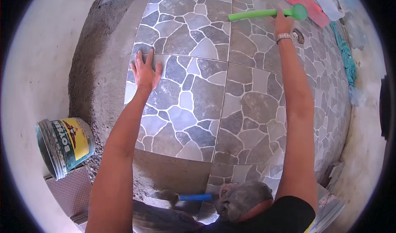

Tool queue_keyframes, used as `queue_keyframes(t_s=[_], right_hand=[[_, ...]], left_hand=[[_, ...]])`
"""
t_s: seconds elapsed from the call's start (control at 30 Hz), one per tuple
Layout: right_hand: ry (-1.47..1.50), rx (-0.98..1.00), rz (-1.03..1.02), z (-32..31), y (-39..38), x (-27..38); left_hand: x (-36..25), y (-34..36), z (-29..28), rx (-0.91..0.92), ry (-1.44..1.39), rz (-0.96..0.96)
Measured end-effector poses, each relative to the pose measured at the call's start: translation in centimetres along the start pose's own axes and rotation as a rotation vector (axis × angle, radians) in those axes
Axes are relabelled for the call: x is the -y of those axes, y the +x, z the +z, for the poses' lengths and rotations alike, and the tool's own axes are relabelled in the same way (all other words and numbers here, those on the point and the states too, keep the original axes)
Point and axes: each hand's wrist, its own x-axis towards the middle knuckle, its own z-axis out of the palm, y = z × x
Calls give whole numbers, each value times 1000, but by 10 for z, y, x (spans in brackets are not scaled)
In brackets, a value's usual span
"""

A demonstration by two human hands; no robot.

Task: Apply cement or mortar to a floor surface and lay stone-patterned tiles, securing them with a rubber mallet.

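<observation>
Green mallet [255,14] is near the far edge of the floor [251,144], right of centre; its handle points left and its rounded head is at the right. Your right hand [283,24] has it: grip closed around the handle, close up to the head. Can't tell whether the mallet touches the tiling under it. Your left hand [145,71] holds nothing: grip relaxed, fingers spread, palm down on the stone-pattern tile [180,117] by its far left corner, fingertips at the joint with the next tile beyond. You've got a wristband [284,36] on the right wrist, and just beside it on the floor is a dark round fitting [298,36], too small to make out. Left of the tile, a rough grey strip [109,70] runs along the floor's left edge; similar grey ground shows at the tile's near edge. A blue handle [195,197] is down there, near the floor's near edge, its other end too dim to read. The bucket [78,140] with a yellow label is tipped over at the left edge, beside a brown gridded panel [71,189]. Red bag [304,4] sits at the far right corner, teal plastic [344,55] along the right edge.
</observation>
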Motion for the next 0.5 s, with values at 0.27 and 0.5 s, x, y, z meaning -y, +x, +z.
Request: queue_keyframes(t_s=[0.27, 0.5], right_hand=[[433, -78, -17, -3, 3, -20], [372, -33, -17, -22, 4, -27]], left_hand=[[-7, 3, 2, -53, -3, 21], [-8, 1, -1, -23, 8, 6]])
